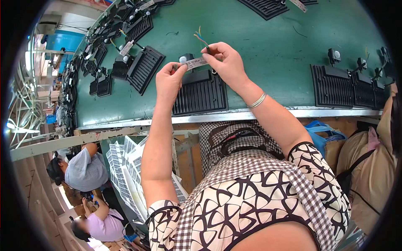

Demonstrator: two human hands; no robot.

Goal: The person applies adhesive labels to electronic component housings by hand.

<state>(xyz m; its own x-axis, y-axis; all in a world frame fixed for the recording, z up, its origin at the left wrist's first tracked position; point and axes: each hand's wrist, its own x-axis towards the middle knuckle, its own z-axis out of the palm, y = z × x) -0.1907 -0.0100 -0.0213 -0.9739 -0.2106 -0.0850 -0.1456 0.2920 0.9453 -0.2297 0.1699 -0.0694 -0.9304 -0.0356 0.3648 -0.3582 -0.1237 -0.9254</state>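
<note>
A white printed label (195, 63) is stretched between my two hands, above a black finned housing (200, 97) lying at the table's front edge. My left hand (171, 78) pinches the label's left end, close to a small sensor with a white dome (183, 59). At the other end, my right hand (224, 62) has its fingers closed on the label and beside a dark cable (204, 43), whose bare coloured wires point up and away. A bracelet circles my right wrist.
More black housings lie on the green table (268, 62) at left (144, 69), right (333, 87) and far edge (266, 7). Printed sheets (125, 171) hang below at left. Two people sit at lower left; another person is at the right edge.
</note>
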